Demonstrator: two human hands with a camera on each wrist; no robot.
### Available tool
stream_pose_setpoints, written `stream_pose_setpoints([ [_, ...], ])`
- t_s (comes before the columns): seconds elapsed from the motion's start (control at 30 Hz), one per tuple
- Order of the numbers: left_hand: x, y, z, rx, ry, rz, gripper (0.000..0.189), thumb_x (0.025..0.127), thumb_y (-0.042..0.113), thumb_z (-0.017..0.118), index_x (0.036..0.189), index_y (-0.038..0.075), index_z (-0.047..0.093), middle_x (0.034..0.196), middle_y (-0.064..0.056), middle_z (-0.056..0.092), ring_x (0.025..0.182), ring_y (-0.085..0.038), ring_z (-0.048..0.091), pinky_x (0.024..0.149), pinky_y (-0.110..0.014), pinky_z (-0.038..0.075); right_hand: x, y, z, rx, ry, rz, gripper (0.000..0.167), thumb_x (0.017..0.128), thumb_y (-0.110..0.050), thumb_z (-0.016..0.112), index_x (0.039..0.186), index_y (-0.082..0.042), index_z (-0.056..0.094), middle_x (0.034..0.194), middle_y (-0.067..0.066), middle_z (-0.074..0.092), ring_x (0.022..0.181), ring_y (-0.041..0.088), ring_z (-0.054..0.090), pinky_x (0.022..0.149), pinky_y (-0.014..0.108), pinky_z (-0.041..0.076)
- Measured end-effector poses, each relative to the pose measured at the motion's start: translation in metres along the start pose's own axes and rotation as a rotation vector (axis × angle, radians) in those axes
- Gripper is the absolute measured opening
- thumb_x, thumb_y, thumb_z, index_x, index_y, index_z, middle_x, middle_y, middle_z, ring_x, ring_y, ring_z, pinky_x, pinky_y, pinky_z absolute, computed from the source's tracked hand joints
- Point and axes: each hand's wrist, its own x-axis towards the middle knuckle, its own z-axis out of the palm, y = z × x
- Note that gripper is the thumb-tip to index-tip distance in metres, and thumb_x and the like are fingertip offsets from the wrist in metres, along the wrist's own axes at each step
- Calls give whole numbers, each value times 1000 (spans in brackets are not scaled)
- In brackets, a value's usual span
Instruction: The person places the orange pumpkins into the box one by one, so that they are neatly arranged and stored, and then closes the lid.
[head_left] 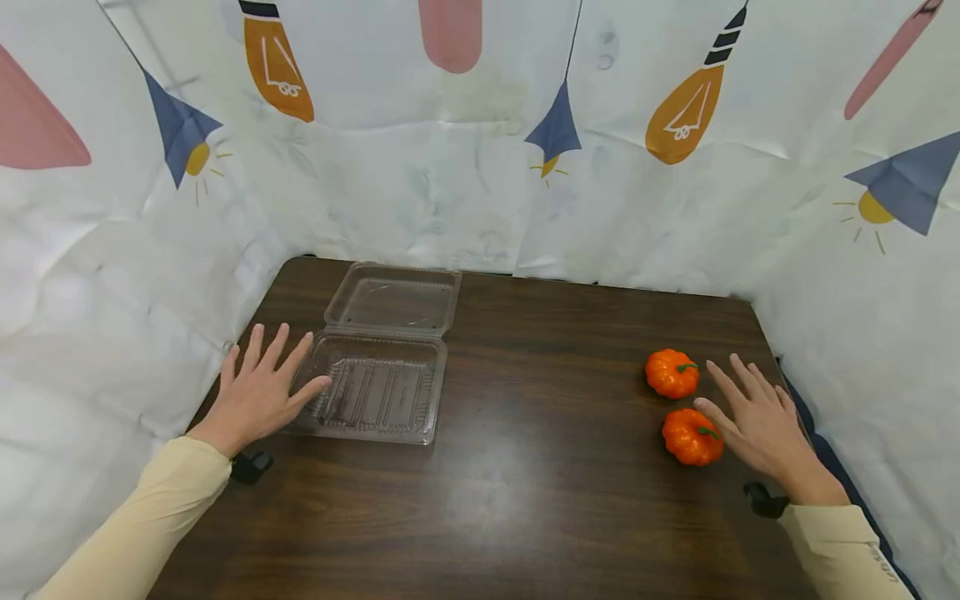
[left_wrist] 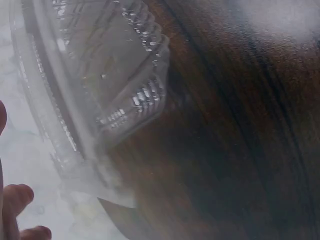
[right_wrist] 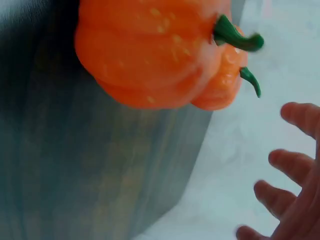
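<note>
At the left of the head view, my left hand (head_left: 258, 392) is spread with straight fingers over the left edge of a clear plastic clamshell container (head_left: 438, 400). Its lid (head_left: 450, 304) lies folded back, away from me. I cannot tell whether the thumb touches the rim. On the right, my right hand (head_left: 761, 421) is spread too, holding nothing, just beside two small orange pumpkins with green stems. The farther pumpkin (head_left: 670, 373) and the nearer pumpkin (head_left: 690, 437) stand slightly apart. In the right wrist view the nearer pumpkin (right_wrist: 150, 55) partly hides the other pumpkin (right_wrist: 225, 82).
Everything stands on a dark brown wooden table (head_left: 540, 467). White cloth (head_left: 480, 192) printed with lamps and bulbs hangs behind it and along both sides. A dark strip (head_left: 832, 467) runs past the table's right edge.
</note>
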Motion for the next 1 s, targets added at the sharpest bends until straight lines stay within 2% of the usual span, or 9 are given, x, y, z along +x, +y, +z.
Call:
stream_pose_setpoints([
  [0.13, 2, -4, 4, -30, 9, 11, 85, 106, 61, 43, 166, 9, 15, 171, -30, 8, 159, -53, -6, 119, -78, 6, -3, 0, 6, 83, -22, 1, 73, 108, -47, 48, 166, -12, 19, 169, 32, 16, 145, 66, 24, 103, 86, 24],
  [0.27, 2, -6, 8, -51, 28, 8, 81, 108, 56, 40, 164, 2, 18, 167, -34, 18, 157, -55, 5, 114, -78, 16, -6, 2, 13, 136, -48, 16, 75, 109, -45, 48, 166, -11, 15, 169, 33, 16, 141, 68, 26, 103, 85, 26],
  [0.5, 2, -15, 17, -121, 80, 5, 73, 110, 45, 43, 160, -5, 26, 154, -39, 37, 140, -61, 36, 106, -78, 33, -12, 4, 23, 181, -23, 19, 73, 109, -41, 51, 165, -7, 19, 165, 35, 23, 137, 66, 35, 100, 83, 32],
  [0.77, 2, -29, 24, -333, 203, 24, 56, 109, 25, 50, 151, -10, 39, 135, -33, 53, 111, -50, 63, 87, -66, 53, -17, 5, 30, 204, 21, 12, 70, 106, -36, 59, 160, -2, 30, 151, 35, 40, 123, 54, 54, 93, 74, 46],
  [0.9, 1, -34, 28, -379, 204, 2, 54, 108, 24, 53, 149, -9, 43, 127, -31, 60, 106, -49, 66, 83, -64, 55, -19, 4, 33, 229, -1, 38, 77, 101, -40, 66, 160, -4, 32, 149, 34, 43, 121, 51, 59, 93, 71, 50],
  [1.0, 1, -36, 29, -398, 182, -22, 52, 107, 25, 54, 148, -7, 46, 123, -27, 65, 100, -38, 70, 77, -50, 58, -20, 5, 34, 252, -22, 55, 82, 97, -42, 72, 159, -5, 34, 150, 33, 44, 123, 51, 59, 95, 70, 51],
])
